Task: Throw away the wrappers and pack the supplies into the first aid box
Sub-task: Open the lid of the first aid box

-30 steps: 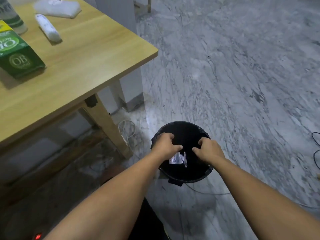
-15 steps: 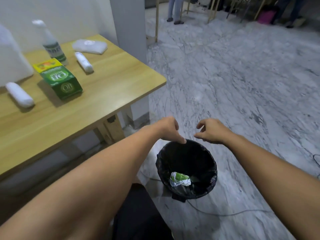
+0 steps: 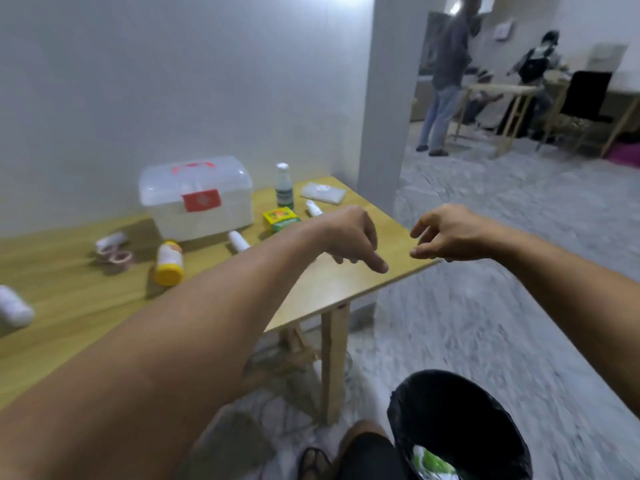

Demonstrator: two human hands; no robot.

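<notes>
Red label [image 3: 201,199], writing unreadable

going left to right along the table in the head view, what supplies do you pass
white roll at the left edge → tape rolls → yellow-capped bottle → first aid box → white tube → green and yellow carton → flat white packet

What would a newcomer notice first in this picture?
Two bare forearms fill the foreground, the left hand and right hand both empty above the table's corner. Behind them a closed first aid box stands among scattered supplies. Bottom right, a black bin holds a wrapper.
</notes>
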